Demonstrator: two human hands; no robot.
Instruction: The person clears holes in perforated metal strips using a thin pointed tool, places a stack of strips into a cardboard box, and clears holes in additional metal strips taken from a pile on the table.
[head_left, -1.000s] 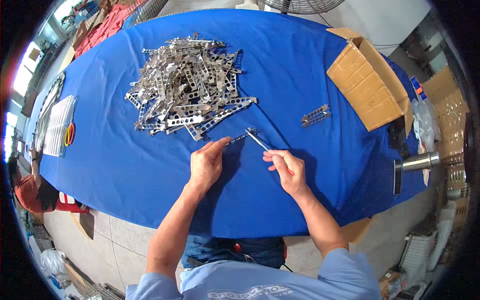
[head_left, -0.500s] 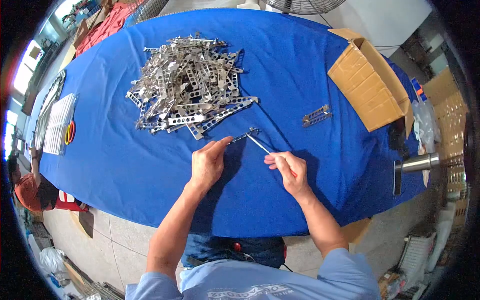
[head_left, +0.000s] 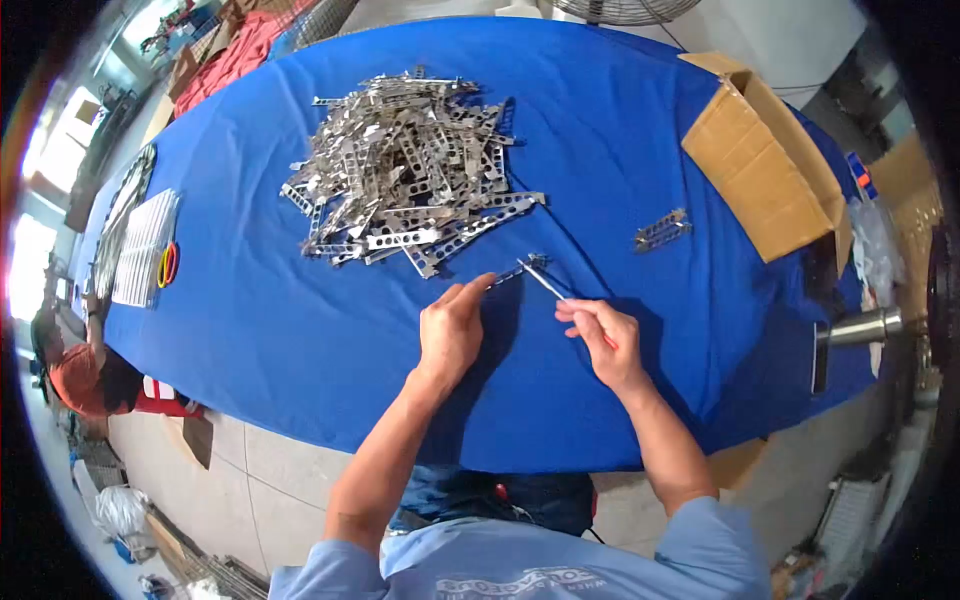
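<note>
My left hand (head_left: 452, 335) is closed on one end of a thin perforated metal strip (head_left: 508, 275), holding it out over the blue cloth. In my right hand (head_left: 607, 342) is a slim, silvery rod-like hand tool (head_left: 543, 280); a bit of red shows at my palm, perhaps its handle. The tool's tip meets or lies just over the strip near its far end, but contact is hard to make out. Beyond my left hand lies a large heap of similar perforated metal strips (head_left: 400, 170). A few more strips (head_left: 662, 230) lie apart, to the right.
Blue cloth (head_left: 270, 350) covers the table. An open cardboard box (head_left: 765, 165) stands at the right, near a metal cylinder (head_left: 865, 327). Scissors with red-yellow handles (head_left: 168, 265) lie beside a clear ribbed sheet (head_left: 146, 250) at left. Another person (head_left: 85, 375) is at the far left.
The whole scene has shifted right in view as my head turned slightly left. The tool's tip sits slightly higher against the strip; both hands keep their grip.
</note>
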